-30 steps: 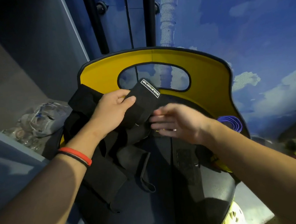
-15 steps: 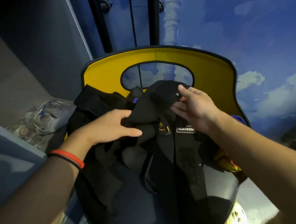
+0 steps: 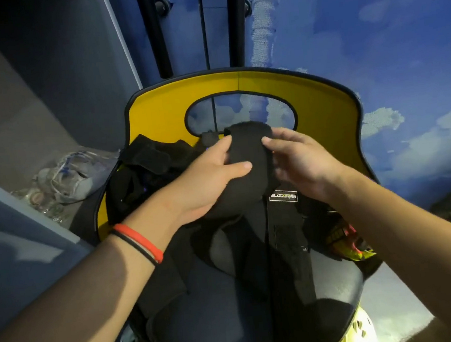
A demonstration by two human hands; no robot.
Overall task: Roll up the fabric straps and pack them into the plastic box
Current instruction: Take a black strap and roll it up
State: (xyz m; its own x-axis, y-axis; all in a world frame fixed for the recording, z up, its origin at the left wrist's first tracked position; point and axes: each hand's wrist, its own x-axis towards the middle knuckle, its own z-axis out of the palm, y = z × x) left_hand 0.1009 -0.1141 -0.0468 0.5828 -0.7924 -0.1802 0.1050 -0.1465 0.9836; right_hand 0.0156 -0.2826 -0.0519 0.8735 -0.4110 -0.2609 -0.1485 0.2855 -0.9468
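Observation:
A wide black fabric strap (image 3: 252,145) is bent over in a thick fold above the chair seat. My left hand (image 3: 211,178) grips its left side, thumb on the front of the fold. My right hand (image 3: 298,163) holds its right side with fingers curled on the fabric. The strap's lower length with a white-lettered label (image 3: 282,196) runs down over the seat. More black straps (image 3: 146,168) lie heaped at the seat's left. No plastic box is in view.
The straps lie on a chair with a dark seat (image 3: 220,319) and a yellow backrest (image 3: 320,105) with an oval cut-out. A clear plastic bag (image 3: 64,182) sits on the shelf at left. Yellow-red items (image 3: 346,241) lie at the seat's right edge.
Both hands have closed in on the strap's end, folding it over into a thicker bundle near the backrest. The right hand moved up from the seat to the fold.

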